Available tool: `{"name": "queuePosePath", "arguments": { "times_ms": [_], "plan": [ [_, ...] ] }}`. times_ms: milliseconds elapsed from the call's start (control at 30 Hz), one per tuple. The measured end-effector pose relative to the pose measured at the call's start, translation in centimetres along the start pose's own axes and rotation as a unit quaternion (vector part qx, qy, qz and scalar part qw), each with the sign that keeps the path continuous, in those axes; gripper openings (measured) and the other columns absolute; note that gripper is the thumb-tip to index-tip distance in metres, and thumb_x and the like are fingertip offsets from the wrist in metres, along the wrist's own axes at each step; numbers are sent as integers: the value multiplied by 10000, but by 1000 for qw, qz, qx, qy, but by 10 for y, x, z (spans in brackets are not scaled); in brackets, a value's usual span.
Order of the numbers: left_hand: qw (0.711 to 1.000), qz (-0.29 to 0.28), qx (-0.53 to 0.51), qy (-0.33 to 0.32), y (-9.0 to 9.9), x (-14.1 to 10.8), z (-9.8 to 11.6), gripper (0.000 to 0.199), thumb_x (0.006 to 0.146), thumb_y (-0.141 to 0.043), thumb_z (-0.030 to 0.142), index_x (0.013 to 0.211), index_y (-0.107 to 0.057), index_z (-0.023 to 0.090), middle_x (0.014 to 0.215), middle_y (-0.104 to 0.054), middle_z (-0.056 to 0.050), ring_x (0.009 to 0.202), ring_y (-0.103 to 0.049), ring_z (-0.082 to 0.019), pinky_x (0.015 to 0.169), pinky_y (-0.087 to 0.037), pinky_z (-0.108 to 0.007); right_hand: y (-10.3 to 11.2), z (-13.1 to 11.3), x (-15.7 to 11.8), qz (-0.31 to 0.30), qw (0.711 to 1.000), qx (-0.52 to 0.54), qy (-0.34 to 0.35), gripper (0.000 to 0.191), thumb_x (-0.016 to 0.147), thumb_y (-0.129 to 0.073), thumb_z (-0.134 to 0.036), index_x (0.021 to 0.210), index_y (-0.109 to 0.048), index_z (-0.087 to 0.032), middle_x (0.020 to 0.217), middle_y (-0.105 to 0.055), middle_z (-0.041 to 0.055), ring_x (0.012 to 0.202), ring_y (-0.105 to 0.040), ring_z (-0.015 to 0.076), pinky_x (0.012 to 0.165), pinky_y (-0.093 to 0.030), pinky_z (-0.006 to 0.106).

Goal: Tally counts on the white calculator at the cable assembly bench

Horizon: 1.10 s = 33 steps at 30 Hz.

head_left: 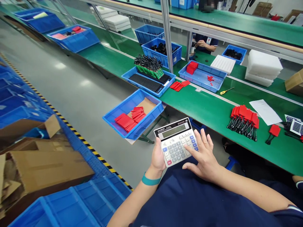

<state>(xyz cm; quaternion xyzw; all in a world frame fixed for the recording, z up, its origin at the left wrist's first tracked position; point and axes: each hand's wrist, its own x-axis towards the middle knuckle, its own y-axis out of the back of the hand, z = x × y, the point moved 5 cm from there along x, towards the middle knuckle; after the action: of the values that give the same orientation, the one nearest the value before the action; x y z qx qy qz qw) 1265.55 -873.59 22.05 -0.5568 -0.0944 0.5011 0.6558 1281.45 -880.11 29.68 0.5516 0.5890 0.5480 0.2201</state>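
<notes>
A white and grey calculator (pixel 176 149) with a black top strip is tilted in front of my body. My left hand (pixel 158 156) grips its left edge, with the thumb along the side and a teal band on the wrist. Over the right part of the keypad is my right hand (pixel 203 156), its fingers spread and the index fingertip at the keys. The display shows digits too small to read surely. Just beyond the calculator, a blue tray (pixel 109 117) holds red flat parts (pixel 125 122) on cardboard.
Along the green bench (pixel 201 107) are a tray of black-and-green parts (pixel 149 67), red parts with black cables (pixel 243 118), a yellow screwdriver (pixel 226 91) and white foam (pixel 264 66). Cardboard boxes (pixel 47 167) stand at left. A person (pixel 205 44) sits across the bench.
</notes>
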Motion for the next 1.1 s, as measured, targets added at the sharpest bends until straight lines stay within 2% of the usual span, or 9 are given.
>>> {"name": "queuePosePath", "arguments": {
  "times_ms": [100,267,433,567,700,800,900,1100],
  "plan": [
    [1000,0,2,0,1,1,0,848,982,-391,737,1531,-504,100,1538,-546,-233,1534,-350,-432,1238,-311,-664,3,-3,1,16,1000,15,19,744,820,-838,-575,1404,-602,-179,1733,9,252,1565,-49,555,1166,-193,818],
    [999,-29,-1,15,-2,3,-3,833,980,-383,742,1519,-532,124,1538,-552,-219,1520,-377,-432,1248,-302,-657,-2,-12,3,-7,998,24,54,765,808,-816,-650,1383,-631,-180,1731,-19,253,1565,-85,546,1173,-234,799],
    [1000,-11,-1,-9,1,5,-5,804,981,-440,713,1525,-515,126,1526,-559,-232,1490,-431,-422,1241,-322,-635,-5,-17,3,-8,997,18,74,842,801,-790,-706,1422,-612,-166,1724,-55,269,1565,-98,540,1188,-251,775],
    [1000,-9,14,-14,4,6,-6,810,977,-449,714,1521,-520,118,1510,-575,-233,1485,-442,-415,1241,-334,-620,-11,-19,5,-31,996,1,86,914,803,-752,-754,1473,-571,-159,1710,-99,297,1568,-82,538,1180,-275,771],
    [1000,-5,18,-12,4,6,-5,808,977,-438,720,1519,-527,127,1509,-579,-223,1494,-429,-412,1247,-325,-622,-14,-18,2,-48,995,-3,86,867,837,-734,-730,1472,-563,-165,1713,-77,295,1574,-55,526,1179,-282,767],
    [1000,-19,8,5,1,4,-4,816,986,-378,736,1495,-558,124,1505,-586,-214,1511,-399,-415,1249,-311,-641,-6,-14,-4,-26,997,4,76,861,847,-746,-701,1486,-537,-163,1720,-48,285,1574,-56,528,1178,-252,788],
    [1000,-16,0,9,1,3,0,840,990,-329,748,1450,-602,102,1495,-596,-211,1525,-371,-420,1252,-307,-646,3,-5,-11,-1,998,11,56,743,894,-742,-619,1453,-554,-166,1726,-71,263,1575,-82,516,1189,-237,783],
    [1000,12,-2,-5,8,5,6,801,962,-426,753,1409,-643,124,1458,-637,-184,1530,-356,-421,1262,-304,-634,4,9,-21,12,1000,4,20,661,934,-734,-500,1470,-549,-161,1724,-90,256,1575,-107,504,1189,-255,775]
  ]
}}
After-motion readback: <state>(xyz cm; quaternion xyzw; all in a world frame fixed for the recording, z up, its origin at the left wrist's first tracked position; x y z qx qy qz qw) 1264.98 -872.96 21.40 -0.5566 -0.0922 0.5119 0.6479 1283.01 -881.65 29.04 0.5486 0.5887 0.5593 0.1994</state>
